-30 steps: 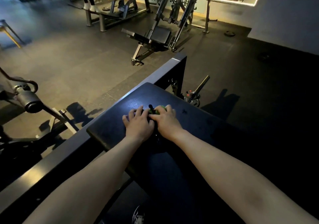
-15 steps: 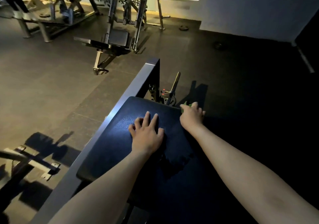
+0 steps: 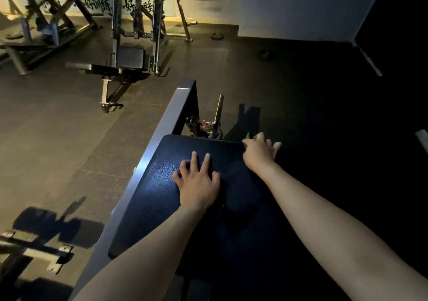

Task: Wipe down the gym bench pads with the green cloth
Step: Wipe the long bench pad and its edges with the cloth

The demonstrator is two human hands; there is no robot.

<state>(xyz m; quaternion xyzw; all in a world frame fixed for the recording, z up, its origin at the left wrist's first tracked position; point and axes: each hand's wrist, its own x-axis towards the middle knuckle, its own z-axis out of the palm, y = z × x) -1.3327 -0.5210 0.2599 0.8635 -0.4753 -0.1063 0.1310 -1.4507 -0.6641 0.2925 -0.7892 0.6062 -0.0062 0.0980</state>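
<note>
A dark padded bench pad [image 3: 162, 198] fills the middle of the view, lit on its left half and in shadow on its right. My left hand [image 3: 196, 180] lies flat on the pad with fingers spread. Farther right, my right hand [image 3: 259, 152] presses on the pad's far right corner with fingers spread. Only a small bit of the green cloth [image 3: 249, 136] shows, sticking out from under that hand; the rest is hidden.
A grey steel frame beam [image 3: 162, 129] runs along the pad's left side. A lever with red-marked adjuster [image 3: 216, 117] sits just beyond the pad. Another bench and rack [image 3: 120, 69] stand on the floor farther off; weight plates [image 3: 266, 54] lie on the floor.
My right hand has slid with the cloth from beside the left hand out to the pad's far right corner. The left hand stayed flat on the pad. The view swung right.
</note>
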